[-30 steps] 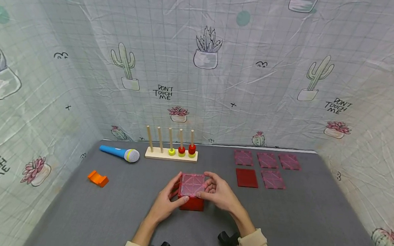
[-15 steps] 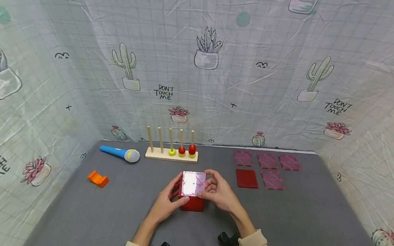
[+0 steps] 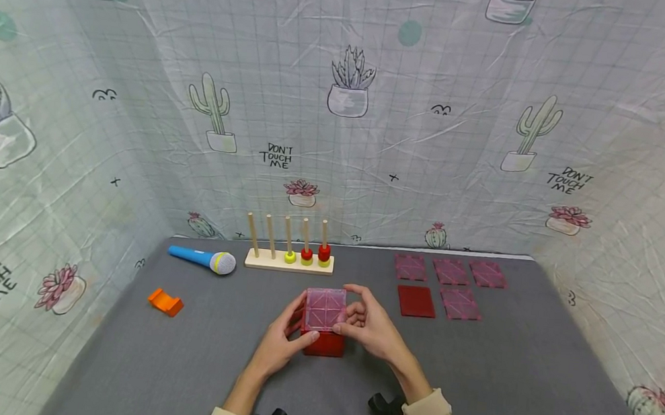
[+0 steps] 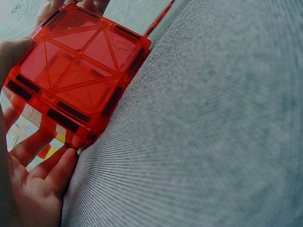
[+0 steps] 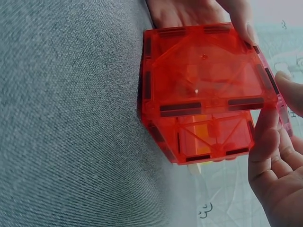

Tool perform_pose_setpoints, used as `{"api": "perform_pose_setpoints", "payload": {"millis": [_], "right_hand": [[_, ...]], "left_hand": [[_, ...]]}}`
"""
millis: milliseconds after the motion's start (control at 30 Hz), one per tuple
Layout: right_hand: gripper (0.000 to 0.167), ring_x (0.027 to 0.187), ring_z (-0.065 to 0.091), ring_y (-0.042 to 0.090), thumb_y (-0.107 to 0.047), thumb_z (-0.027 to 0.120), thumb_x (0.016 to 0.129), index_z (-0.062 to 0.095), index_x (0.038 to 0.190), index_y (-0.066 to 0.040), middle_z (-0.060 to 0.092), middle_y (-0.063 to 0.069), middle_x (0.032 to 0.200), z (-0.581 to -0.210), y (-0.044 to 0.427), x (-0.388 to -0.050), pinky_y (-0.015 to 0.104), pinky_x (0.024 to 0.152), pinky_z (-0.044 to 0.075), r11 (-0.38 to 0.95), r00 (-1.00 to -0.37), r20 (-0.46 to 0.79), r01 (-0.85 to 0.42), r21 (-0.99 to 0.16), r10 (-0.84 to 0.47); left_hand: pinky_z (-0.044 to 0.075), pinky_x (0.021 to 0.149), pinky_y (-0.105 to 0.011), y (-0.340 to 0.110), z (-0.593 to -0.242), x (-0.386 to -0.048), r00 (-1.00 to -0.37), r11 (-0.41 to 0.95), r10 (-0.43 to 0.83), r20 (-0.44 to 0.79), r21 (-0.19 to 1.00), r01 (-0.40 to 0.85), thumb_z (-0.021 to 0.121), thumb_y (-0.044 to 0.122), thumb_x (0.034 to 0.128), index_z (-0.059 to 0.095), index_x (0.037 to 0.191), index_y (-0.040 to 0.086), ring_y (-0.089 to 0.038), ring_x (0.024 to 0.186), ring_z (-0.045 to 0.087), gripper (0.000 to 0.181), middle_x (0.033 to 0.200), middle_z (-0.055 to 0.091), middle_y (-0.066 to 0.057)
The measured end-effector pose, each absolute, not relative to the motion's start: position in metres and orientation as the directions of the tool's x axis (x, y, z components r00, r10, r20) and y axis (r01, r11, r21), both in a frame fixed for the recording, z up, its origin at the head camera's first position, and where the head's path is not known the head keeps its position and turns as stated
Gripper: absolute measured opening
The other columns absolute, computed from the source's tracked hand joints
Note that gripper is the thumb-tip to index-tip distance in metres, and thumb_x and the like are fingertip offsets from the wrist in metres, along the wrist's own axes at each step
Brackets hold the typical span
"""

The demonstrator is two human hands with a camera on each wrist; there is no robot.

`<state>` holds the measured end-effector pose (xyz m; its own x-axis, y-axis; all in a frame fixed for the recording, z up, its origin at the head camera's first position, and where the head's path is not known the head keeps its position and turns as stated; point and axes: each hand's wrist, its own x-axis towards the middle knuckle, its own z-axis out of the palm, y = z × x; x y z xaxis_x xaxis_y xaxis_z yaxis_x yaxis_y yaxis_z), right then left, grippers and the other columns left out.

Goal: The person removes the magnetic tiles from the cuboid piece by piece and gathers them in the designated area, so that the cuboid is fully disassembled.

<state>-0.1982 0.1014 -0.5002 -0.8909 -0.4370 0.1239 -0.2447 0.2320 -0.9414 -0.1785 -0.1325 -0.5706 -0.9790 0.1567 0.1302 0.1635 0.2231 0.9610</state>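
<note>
A box of clear red magnetic tiles (image 3: 324, 345) stands on the table in front of me. On its top lies a pinkish magnetic tile (image 3: 324, 309), its far edge seemingly a little raised. My left hand (image 3: 280, 342) grips the box's left side, with the thumb at the near top edge and fingers low along the wall, as the left wrist view shows. My right hand (image 3: 377, 328) holds the pinkish tile by its right side between thumb and forefinger. Seen from the right wrist, the box's red wall (image 5: 203, 71) stands upright and the side facing right looks uncovered.
Several pinkish tiles (image 3: 461, 303) and a darker red tile (image 3: 416, 301) lie flat at the back right. A wooden peg stand (image 3: 289, 262) with rings is at the back, beside a blue toy microphone (image 3: 202, 259). An orange curved piece (image 3: 166, 301) lies to the left.
The pinkish tile's far edge has risen slightly, with my right forefinger moving up along it. A bright glare crossed the tile half a second ago and is gone. My left hand keeps its place.
</note>
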Motion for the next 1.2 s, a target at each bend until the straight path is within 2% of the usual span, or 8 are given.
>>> {"api": "perform_pose_setpoints", "payload": {"millis": [200, 400, 667, 967, 1033, 1200], "right_hand": [[0.076, 0.073, 0.059, 0.011, -0.006, 0.076, 0.087, 0.031, 0.149, 0.001, 0.067, 0.019, 0.092, -0.5, 0.102, -0.196, 0.019, 0.066, 0.053, 0.224, -0.884, 0.169, -0.288, -0.931, -0.435], [0.075, 0.076, 0.06, 0.012, -0.01, 0.078, 0.086, 0.036, 0.148, -0.003, 0.068, 0.014, 0.093, -0.498, 0.102, -0.195, 0.018, 0.068, 0.053, 0.261, -0.901, 0.146, -0.268, -0.927, -0.409], [0.049, 0.081, 0.06, 0.012, -0.014, 0.077, 0.088, 0.056, 0.129, 0.003, 0.067, 0.011, 0.101, -0.498, 0.105, -0.191, 0.018, 0.071, 0.053, 0.343, -0.919, 0.118, -0.257, -0.904, -0.377], [0.033, 0.081, 0.063, 0.013, -0.019, 0.076, 0.089, 0.066, 0.115, -0.002, 0.069, 0.009, 0.097, -0.492, 0.111, -0.19, 0.02, 0.07, 0.056, 0.367, -0.927, 0.156, -0.284, -0.886, -0.341], [0.03, 0.08, 0.065, 0.015, -0.018, 0.075, 0.09, 0.066, 0.113, -0.001, 0.07, 0.011, 0.097, -0.492, 0.113, -0.19, 0.022, 0.07, 0.058, 0.341, -0.927, 0.165, -0.284, -0.896, -0.338], [0.027, 0.073, 0.069, 0.018, -0.016, 0.07, 0.094, 0.063, 0.111, 0.002, 0.07, 0.02, 0.094, -0.493, 0.118, -0.192, 0.037, 0.069, 0.062, 0.253, -0.928, 0.176, -0.266, -0.93, -0.329]], "left_hand": [[0.044, 0.114, -0.047, -0.132, -0.57, -0.179, -0.978, 0.228, 0.158, 0.138, 0.958, 0.172, 0.074, 0.032, 0.0886, 0.033, 0.154, 0.041, -0.025, 0.138, 0.049, 0.078, 0.155, 0.046, 0.001], [0.044, 0.113, -0.048, -0.132, -0.569, -0.179, -0.976, 0.216, 0.16, 0.15, 0.959, 0.183, 0.074, 0.031, 0.0893, 0.034, 0.153, 0.041, -0.025, 0.136, 0.05, 0.076, 0.153, 0.048, 0.001], [0.045, 0.113, -0.046, -0.132, -0.569, -0.179, -0.974, 0.221, 0.161, 0.158, 0.956, 0.192, 0.074, 0.03, 0.0896, 0.034, 0.154, 0.038, -0.025, 0.137, 0.05, 0.076, 0.153, 0.048, 0.0], [0.046, 0.112, -0.043, -0.133, -0.569, -0.18, -0.975, 0.227, 0.159, 0.156, 0.955, 0.19, 0.074, 0.029, 0.0896, 0.035, 0.155, 0.032, -0.026, 0.137, 0.051, 0.076, 0.154, 0.048, -0.003], [0.046, 0.112, -0.042, -0.133, -0.569, -0.179, -0.976, 0.227, 0.157, 0.153, 0.956, 0.187, 0.074, 0.029, 0.0894, 0.036, 0.156, 0.03, -0.026, 0.137, 0.051, 0.076, 0.154, 0.048, -0.003], [0.045, 0.113, -0.044, -0.134, -0.569, -0.179, -0.976, 0.232, 0.161, 0.149, 0.955, 0.184, 0.073, 0.03, 0.0895, 0.034, 0.157, 0.022, -0.025, 0.137, 0.05, 0.079, 0.154, 0.048, -0.002]]}}
